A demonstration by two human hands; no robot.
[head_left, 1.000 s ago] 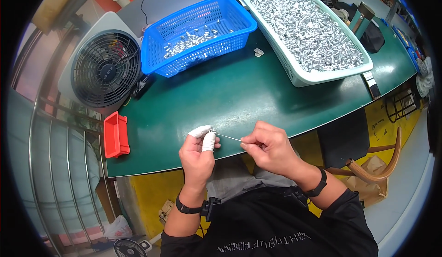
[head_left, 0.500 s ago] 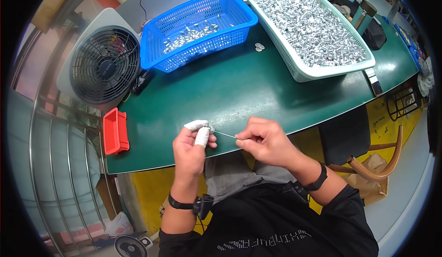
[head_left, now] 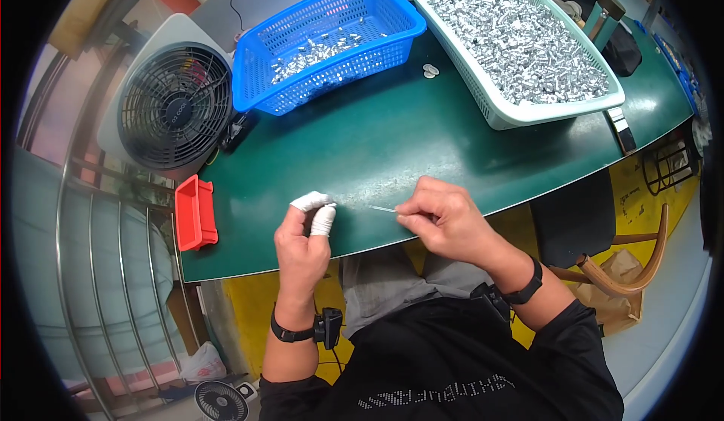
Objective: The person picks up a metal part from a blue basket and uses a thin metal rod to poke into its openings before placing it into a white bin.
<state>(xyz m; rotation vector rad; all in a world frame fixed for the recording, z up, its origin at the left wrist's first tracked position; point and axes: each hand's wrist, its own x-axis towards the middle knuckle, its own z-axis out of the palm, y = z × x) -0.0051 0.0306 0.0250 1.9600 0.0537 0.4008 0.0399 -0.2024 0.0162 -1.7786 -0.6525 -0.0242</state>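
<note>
The person's right hand (head_left: pixel 446 221) has a thin rod (head_left: pixel 382 209) pinched by one end, thumb and forefinger closed tight on it. From where I'm standing, the rod pokes out leftward from that pinch, its free end pointing towards the left hand (head_left: pixel 302 246) but well short of it, over the green table (head_left: pixel 332 142). The left hand is up at the near edge, thumb and forefinger wrapped in white tape (head_left: pixel 320 223) and bent in so the tips come close together. I can't tell from here whether they have anything small between them.

Farther back, beyond the left hand, there's a blue basket (head_left: pixel 354 66) with a scatter of small metal pieces (head_left: pixel 313 55) in the bottom. Beyond the right hand and off to its right is a pale green basket (head_left: pixel 558 112), heaped with many more of the same shiny sort. A few little flat discs (head_left: pixel 431 70) lie on the table beyond the right hand, between the two baskets.

Over to the left of the left hand sits a red tray (head_left: pixel 196 217), and behind that a big fan (head_left: pixel 177 108). A chair (head_left: pixel 569 221) stands to the right of the right hand.
</note>
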